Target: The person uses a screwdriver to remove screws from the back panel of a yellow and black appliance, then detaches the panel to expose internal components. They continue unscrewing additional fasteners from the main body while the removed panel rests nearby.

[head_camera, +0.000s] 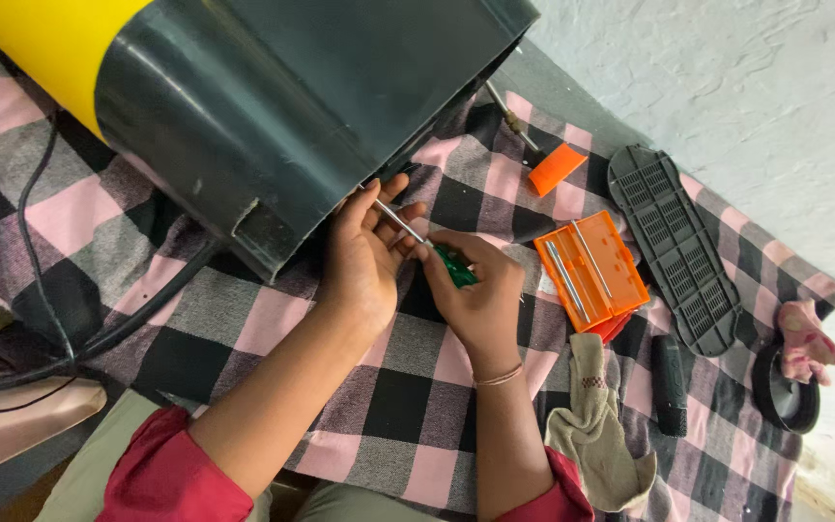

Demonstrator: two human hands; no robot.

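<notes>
Checked pink-grey cloth [244,329] under grey wall | right hand [480,300] fingers wrapped round green screwdriver [437,253], handle likely grippy, light, stiff | left hand [364,261] fingers pinching its slippery-looking metal shaft at dark housing [273,106] edge

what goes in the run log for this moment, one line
right hand grips green screwdriver | left hand steadies shaft | tip at dark housing

An orange tool case [591,271] lies beside a black grille [674,246] and rag [596,425].

Soft even daylight, faint shadows, sharp focus, slight wide-angle edge stretch.
</notes>
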